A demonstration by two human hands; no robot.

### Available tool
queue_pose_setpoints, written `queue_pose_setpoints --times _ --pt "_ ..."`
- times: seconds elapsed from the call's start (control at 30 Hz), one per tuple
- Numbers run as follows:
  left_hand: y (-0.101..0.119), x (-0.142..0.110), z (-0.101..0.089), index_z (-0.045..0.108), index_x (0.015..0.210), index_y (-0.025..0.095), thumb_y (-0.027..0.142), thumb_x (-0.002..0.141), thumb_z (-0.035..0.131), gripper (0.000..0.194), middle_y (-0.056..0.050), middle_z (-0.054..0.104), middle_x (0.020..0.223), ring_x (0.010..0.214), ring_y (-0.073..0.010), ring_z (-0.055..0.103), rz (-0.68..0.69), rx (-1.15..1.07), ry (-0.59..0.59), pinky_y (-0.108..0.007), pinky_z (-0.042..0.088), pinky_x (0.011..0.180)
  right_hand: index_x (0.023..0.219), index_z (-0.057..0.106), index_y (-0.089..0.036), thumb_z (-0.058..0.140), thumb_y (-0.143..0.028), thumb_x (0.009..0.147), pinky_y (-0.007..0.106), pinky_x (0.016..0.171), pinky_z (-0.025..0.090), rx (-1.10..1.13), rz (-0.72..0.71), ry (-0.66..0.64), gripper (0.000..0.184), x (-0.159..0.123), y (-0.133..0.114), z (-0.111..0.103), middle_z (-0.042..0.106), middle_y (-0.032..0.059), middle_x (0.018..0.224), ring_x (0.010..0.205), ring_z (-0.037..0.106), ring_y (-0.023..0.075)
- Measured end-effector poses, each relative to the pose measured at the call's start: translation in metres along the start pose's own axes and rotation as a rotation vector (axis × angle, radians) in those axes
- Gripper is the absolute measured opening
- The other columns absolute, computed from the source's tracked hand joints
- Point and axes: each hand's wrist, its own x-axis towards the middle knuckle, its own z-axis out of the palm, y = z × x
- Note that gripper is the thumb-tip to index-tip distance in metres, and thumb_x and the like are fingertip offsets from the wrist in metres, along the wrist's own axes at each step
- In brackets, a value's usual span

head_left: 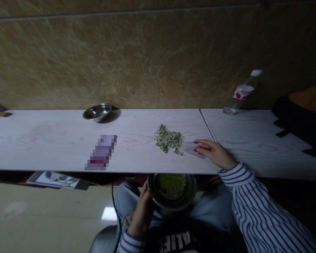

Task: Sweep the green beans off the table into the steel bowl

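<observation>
My left hand (pixel 143 212) grips the left rim of a metal bowl (pixel 173 206) over my lap, just below the table's front edge. Small green beans (pixel 172 181), which look like mung beans, lie inside it. Above the bowl, a loose patch of small green beans (pixel 169 140) is spread on the table. My right hand (pixel 213 151) is closed on a clear plastic piece (pixel 191 149) at the right side of this patch. Whether the piece is a bag or a stiff sheet, I cannot tell.
The white wood-grain table (pixel 137 158) runs along a tiled wall. A smaller metal bowl (pixel 97 113) stands at the back left, with a blurred-out flat object (pixel 101 153) nearer. To the right are a plastic bottle (pixel 242 93) and dark cloth (pixel 297 123).
</observation>
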Motion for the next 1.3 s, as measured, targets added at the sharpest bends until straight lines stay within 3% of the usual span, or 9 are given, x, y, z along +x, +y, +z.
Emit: queue_pose_setpoints --times 0.17,0.47,0.87,1.3 --pt "-0.002 0.003 -0.003 0.06 0.13 0.026 0.02 0.069 0.068 0.061 -0.007 0.064 0.135 0.129 -0.033 0.051 -0.01 0.017 -0.027 -0.044 0.042 0.104 0.101 0.073 -0.02 0.067 -0.039 0.073 0.036 0.083 0.057 -0.042 0.017 -0.116 0.034 0.004 0.0 -0.005 0.075 0.0068 0.093 0.088 0.071 0.0225" --pt "0.002 0.009 -0.001 0.064 0.122 0.027 0.017 0.064 0.066 0.059 -0.005 0.069 0.126 0.128 -0.0315 0.052 -0.029 -0.007 0.025 -0.041 0.042 0.103 0.103 0.075 -0.018 0.065 -0.039 0.074 0.039 0.087 0.054 -0.137 0.017 -0.298 0.037 0.019 -0.004 -0.006 0.075 0.0083 0.096 0.09 0.069 0.0225" --pt "0.01 0.003 0.008 0.064 0.121 0.027 0.015 0.064 0.066 0.058 -0.004 0.068 0.125 0.125 -0.0314 0.053 -0.048 -0.003 0.037 -0.041 0.041 0.102 0.104 0.076 -0.02 0.066 -0.03 0.076 0.036 0.083 0.054 -0.132 -0.069 -0.35 0.031 0.066 -0.006 0.012 0.076 0.006 0.093 0.086 0.069 0.0196" --pt "0.006 0.011 0.001 0.061 0.125 0.028 0.016 0.064 0.067 0.062 -0.004 0.069 0.125 0.124 -0.0301 0.055 -0.062 -0.039 0.103 -0.04 0.044 0.1 0.103 0.076 -0.021 0.065 -0.021 0.078 0.037 0.089 0.053 -0.16 -0.131 -0.348 0.027 0.106 -0.016 0.028 0.076 0.0062 0.101 0.093 0.069 0.0194"
